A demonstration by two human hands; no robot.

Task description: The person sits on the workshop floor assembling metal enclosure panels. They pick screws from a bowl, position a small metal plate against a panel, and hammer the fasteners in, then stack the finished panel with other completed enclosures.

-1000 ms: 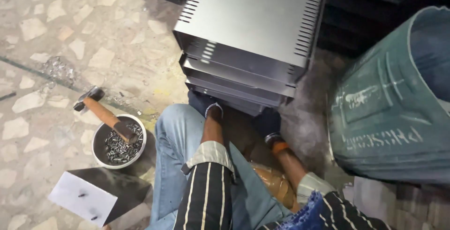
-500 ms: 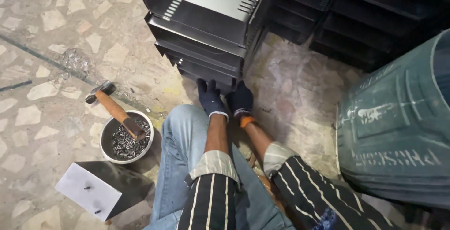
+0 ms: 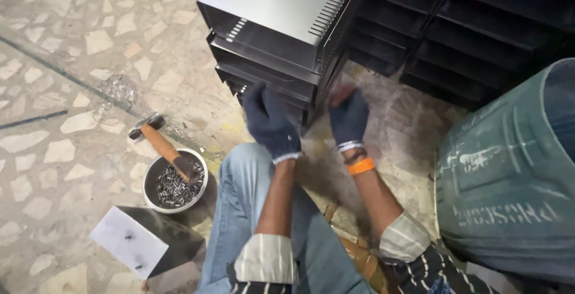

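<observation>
While you sit on the floor, both forearms reach fwd over your knees.
Left hand: your left hand in a dark blue knit glove, back up, fingers half curled, right at the front edge of the stack of grey sheet-metal boxes with vent slots; can't tell if it touches or grips, nothing seen held.
Right hand: your right hand, same glove, orange band at wrist, raised just beside the stack's right corner; motion-blurred, so grip state can't be told.
Stack: straight ahead of you, approx 4 boxes visible, lower ones hidden behind the gloves.
Hidden/cut off: palms and fingertips not seen; black racks behind run off the top edge; blue-green plastic drum cut by right edge.
Counts: 2 gloved hands; 1 round metal bowl of small screws; 1 wooden-handled hammer lying across its rim; 1 grey metal block with white face near your left knee.
</observation>
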